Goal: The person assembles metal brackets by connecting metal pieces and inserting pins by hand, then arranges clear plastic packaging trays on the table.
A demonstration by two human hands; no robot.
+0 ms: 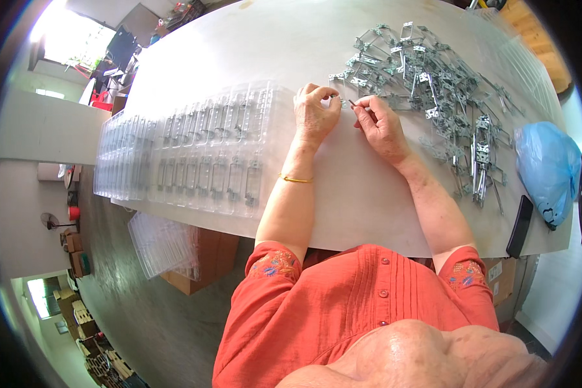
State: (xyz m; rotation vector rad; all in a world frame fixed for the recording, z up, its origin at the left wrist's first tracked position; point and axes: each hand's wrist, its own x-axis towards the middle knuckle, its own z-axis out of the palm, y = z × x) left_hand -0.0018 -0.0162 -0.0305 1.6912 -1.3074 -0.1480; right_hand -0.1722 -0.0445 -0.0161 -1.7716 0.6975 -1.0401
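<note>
My left hand (317,113) and my right hand (381,128) are close together over the table's middle, both closed in a pinch. A short, thin dark piece (352,103) sticks out from the right fingertips toward the left hand. Whatever the left thumb and forefinger pinch is too small to make out. Just beyond and to the right lies a tangled heap of metal wire-loop brackets (427,81), its edge near my fingers. On the left, clear plastic trays (207,155) hold rows of similar wire-loop parts in their slots.
A tied blue plastic bag (546,168) and a black phone-like slab (519,226) sit at the table's right edge. More clear sheets or trays (527,64) stand at the far right. Below the left edge, clear trays (165,246) rest by a cardboard box (207,265).
</note>
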